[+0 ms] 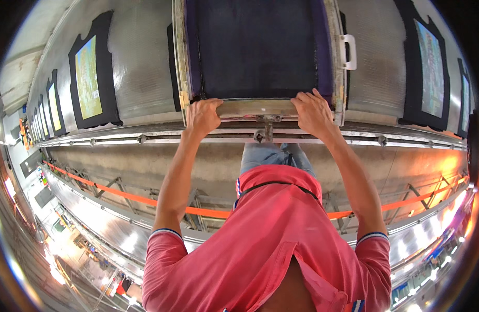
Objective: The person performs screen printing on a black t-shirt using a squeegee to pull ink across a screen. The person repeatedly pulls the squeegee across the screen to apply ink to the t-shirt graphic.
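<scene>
A rectangular screen frame (337,78) with dark purple-black mesh (255,47) lies across the metal table at top centre. My left hand (204,115) grips the near bar (257,107) of the frame at its left end, fingers bent over the edge. My right hand (313,113) holds the same bar near its right end, fingers curled over it. A white handle (349,52) sticks out from the frame's right side. A metal bracket (265,127) sits below the middle of the bar, between my hands.
Black shirts with printed panels (88,75) (425,70) lie flat along the metal table (135,57) on both sides. A rail (364,138) runs along its near edge. Behind me, an orange strip (120,192) runs along another long metal table (125,229).
</scene>
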A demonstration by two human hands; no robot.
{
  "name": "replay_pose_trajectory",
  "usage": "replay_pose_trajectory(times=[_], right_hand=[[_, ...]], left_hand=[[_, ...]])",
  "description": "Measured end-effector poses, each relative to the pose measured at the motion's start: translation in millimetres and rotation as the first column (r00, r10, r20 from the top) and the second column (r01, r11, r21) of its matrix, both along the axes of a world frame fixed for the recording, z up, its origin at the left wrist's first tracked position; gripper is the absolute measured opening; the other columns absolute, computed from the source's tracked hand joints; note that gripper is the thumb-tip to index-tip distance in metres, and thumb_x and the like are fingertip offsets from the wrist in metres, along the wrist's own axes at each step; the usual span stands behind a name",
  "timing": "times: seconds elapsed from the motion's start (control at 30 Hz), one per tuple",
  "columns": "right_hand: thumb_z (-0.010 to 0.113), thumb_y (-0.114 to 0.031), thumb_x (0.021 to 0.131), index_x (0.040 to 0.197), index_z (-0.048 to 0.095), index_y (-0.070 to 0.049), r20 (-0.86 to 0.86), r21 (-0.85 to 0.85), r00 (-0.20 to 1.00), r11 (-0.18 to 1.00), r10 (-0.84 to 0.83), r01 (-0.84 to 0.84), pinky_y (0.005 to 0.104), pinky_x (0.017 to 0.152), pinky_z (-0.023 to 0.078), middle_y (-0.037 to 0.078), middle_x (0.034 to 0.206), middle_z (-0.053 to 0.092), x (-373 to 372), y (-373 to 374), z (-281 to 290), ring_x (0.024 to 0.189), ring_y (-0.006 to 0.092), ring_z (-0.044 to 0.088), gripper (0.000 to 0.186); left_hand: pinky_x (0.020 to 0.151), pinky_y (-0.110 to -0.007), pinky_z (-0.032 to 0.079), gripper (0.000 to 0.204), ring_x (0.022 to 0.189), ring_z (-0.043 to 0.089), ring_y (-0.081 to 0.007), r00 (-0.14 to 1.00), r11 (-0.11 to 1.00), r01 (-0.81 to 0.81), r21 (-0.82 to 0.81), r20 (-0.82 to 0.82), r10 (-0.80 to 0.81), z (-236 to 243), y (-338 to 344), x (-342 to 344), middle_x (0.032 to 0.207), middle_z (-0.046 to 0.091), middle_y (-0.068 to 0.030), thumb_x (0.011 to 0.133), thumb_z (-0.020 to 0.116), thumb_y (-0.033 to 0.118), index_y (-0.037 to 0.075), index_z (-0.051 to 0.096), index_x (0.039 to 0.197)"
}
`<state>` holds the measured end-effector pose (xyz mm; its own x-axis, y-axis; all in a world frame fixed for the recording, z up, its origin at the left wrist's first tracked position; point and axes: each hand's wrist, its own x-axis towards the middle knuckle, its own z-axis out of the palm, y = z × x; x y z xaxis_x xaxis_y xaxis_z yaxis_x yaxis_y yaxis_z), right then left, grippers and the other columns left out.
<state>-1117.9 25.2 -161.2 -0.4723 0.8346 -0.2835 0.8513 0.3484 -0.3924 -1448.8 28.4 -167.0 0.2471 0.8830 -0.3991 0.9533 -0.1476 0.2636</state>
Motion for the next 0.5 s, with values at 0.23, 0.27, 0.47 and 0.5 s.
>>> replay_pose_trajectory(times=[0.23, 0.27, 0.47, 0.5], right_hand=[[0.074, -0.038, 0.085, 0.131, 0.06, -0.003, -0.527, -0.035, 0.771, 0.915, -0.359, 0.402, 0.0424, 0.106, 0.043, 0.021, 0.129, 0.062, 47.6, 75.8, 8.9, 0.123, 0.0322, 0.058, 0.059], [0.073, -0.039, 0.086, 0.13, 0.06, -0.002, -0.544, 0.108, 0.748, 0.852, -0.38, 0.512, 0.0406, 0.105, 0.044, 0.021, 0.129, 0.062, 63.5, 90.0, 3.9, 0.123, 0.0322, 0.058, 0.059], [0.062, -0.05, 0.091, 0.147, 0.042, -0.005, -0.198, 0.074, 0.576, 0.574, -0.793, 0.815, 0.0477, 0.11, 0.037, 0.019, 0.139, 0.055, 128.7, 158.6, -56.8, 0.13, 0.0373, 0.049, 0.075], [0.063, -0.049, 0.092, 0.147, 0.044, -0.006, -0.277, 0.069, 0.59, 0.597, -0.758, 0.8, 0.046, 0.106, 0.04, 0.02, 0.14, 0.054, 132.1, 164.5, -65.1, 0.126, 0.0349, 0.053, 0.072]], left_hand=[[0.079, -0.047, 0.056, 0.02, 0.091, 0.071, -0.037, 0.982, 0.983, 0.181, -0.042, 0.062, -0.178, -6.7, 43.5, 85.3, 0.094, 0.072, -0.0227, 0.075, 0.065, 0.007, 0.003, 0.075, 0.092], [0.079, -0.047, 0.057, 0.02, 0.092, 0.071, -0.0374, 0.978, 0.973, 0.21, -0.091, 0.024, -0.209, -11.2, 49.8, 92.6, 0.095, 0.072, -0.0233, 0.075, 0.064, 0.006, 0.002, 0.075, 0.092], [0.075, -0.049, 0.056, 0.03, 0.095, 0.07, -0.0404, 0.975, 0.8, 0.074, -0.595, -0.124, -0.183, -45.9, 123.0, 108.5, 0.1, 0.069, -0.0309, 0.063, 0.072, -0.001, -0.008, 0.072, 0.092], [0.075, -0.048, 0.055, 0.033, 0.094, 0.07, -0.0367, 0.953, 0.714, 0.17, -0.679, -0.07, -0.294, -50.4, 138.6, 106.4, 0.101, 0.07, -0.0269, 0.061, 0.076, 0.001, -0.007, 0.073, 0.093]])
